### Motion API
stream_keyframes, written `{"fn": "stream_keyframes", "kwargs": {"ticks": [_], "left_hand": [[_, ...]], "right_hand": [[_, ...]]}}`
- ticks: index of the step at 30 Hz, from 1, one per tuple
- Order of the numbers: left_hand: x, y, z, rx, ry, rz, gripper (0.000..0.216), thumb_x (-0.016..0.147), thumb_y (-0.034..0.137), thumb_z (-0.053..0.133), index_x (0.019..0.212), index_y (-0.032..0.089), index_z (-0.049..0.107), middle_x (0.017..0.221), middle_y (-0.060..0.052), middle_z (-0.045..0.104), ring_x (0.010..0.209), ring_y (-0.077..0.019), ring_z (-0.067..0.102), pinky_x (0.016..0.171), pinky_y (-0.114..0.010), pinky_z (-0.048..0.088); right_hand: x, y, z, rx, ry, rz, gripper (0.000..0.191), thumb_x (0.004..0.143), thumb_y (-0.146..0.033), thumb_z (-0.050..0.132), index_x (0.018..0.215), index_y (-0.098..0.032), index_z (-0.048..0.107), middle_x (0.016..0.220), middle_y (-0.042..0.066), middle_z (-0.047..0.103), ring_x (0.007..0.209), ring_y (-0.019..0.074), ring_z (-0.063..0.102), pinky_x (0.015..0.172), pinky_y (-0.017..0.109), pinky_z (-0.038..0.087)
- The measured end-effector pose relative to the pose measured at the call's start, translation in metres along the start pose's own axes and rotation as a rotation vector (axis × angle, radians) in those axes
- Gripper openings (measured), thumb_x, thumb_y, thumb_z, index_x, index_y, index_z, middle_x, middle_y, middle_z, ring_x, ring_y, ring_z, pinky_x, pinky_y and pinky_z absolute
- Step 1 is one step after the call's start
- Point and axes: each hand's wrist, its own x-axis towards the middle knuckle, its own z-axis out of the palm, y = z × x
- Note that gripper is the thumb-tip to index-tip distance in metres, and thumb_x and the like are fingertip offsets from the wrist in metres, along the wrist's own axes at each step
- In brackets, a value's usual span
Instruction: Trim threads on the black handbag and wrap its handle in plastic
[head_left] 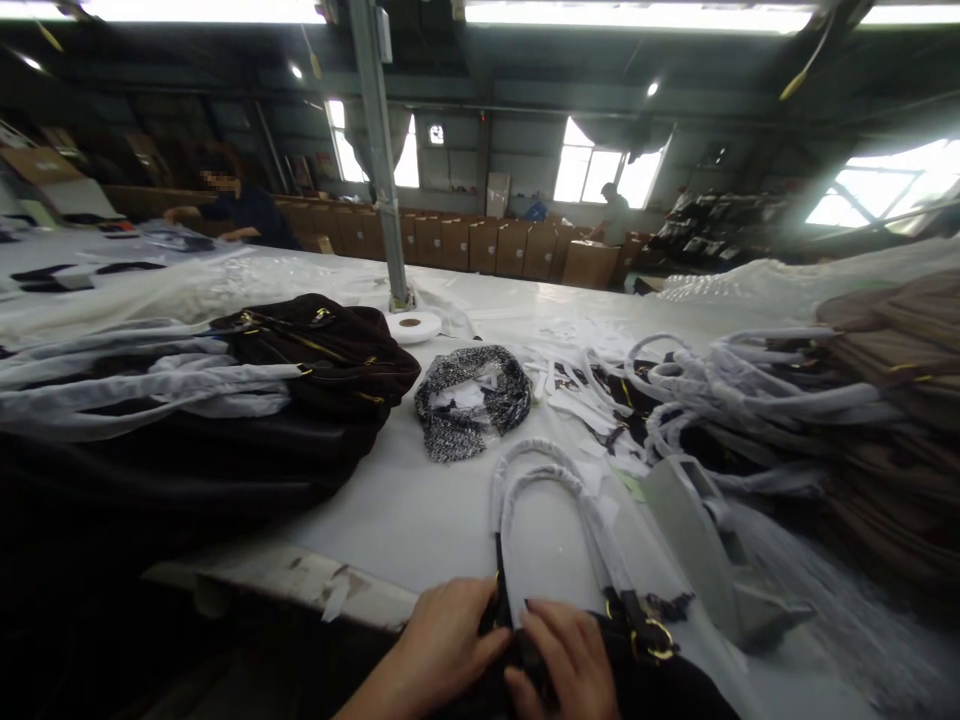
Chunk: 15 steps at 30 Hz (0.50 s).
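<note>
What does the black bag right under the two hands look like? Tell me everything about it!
The black bag lies at the near edge of the white table, only partly in view. It looks dark and soft. Two looped handles, wrapped in white paper or foam, stretch away across the table. Gold-coloured rings join the handles to the bag. The left hand and right hand both press on its top edge, near the base of a handle. A grey tape dispenser sits just beside it.

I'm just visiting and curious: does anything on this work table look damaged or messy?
Yes. The table's near edge is chipped and peeling, left of the left hand. White paper scraps lie scattered mid-table, beside a crumpled speckled fabric piece.
</note>
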Motion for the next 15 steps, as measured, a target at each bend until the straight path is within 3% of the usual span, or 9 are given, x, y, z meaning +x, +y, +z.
{"fn": "stream_keyframes", "kwargs": {"ticks": [2,5,9,12,15], "left_hand": [[0.012,0.004,0.0,0.02,-0.03,0.027,0.016,0.071,0.022,0.051,0.078,0.023,0.065,0.074,-0.004,0.071,0.069,-0.024,0.065,0.054,-0.027,0.036],[0.023,0.008,0.003,0.01,-0.056,0.032,0.016,0.065,0.016,0.05,0.069,0.022,0.065,0.067,-0.004,0.07,0.061,-0.0219,0.064,0.048,-0.026,0.032],[0.021,0.009,0.004,0.01,-0.012,0.006,0.022,0.078,0.02,0.041,0.074,0.021,0.062,0.074,-0.006,0.072,0.067,-0.0221,0.066,0.054,-0.026,0.037],[0.015,0.007,-0.001,0.031,0.054,-0.051,0.028,0.086,0.022,0.032,0.083,0.019,0.06,0.082,-0.01,0.071,0.077,-0.0251,0.066,0.063,-0.03,0.041],[0.008,-0.004,-0.008,0.009,0.093,-0.089,0.027,0.088,0.024,0.032,0.082,0.021,0.058,0.08,-0.007,0.07,0.077,-0.0221,0.065,0.065,-0.028,0.042]], "right_hand": [[0.005,0.012,-0.004,-0.071,-0.033,0.097,0.046,0.087,-0.054,0.047,0.108,-0.014,0.058,0.092,0.014,0.067,0.083,0.0291,0.061,0.074,0.041,0.046],[0.006,0.02,-0.004,-0.028,-0.109,0.06,0.056,0.088,-0.063,0.035,0.102,-0.015,0.06,0.081,0.01,0.066,0.07,0.0249,0.06,0.066,0.038,0.044],[0.0,0.021,0.003,-0.016,-0.083,0.039,0.056,0.091,-0.059,0.027,0.095,-0.014,0.06,0.071,0.007,0.063,0.063,0.0216,0.055,0.061,0.034,0.039],[-0.005,0.022,0.008,-0.032,-0.07,0.097,0.051,0.095,-0.051,0.026,0.077,-0.017,0.06,0.063,0.005,0.058,0.059,0.0199,0.052,0.058,0.031,0.034],[-0.009,0.025,0.013,-0.076,-0.048,0.123,0.05,0.096,-0.046,0.028,0.064,-0.019,0.055,0.057,0.003,0.054,0.056,0.0181,0.049,0.057,0.03,0.032]]}}
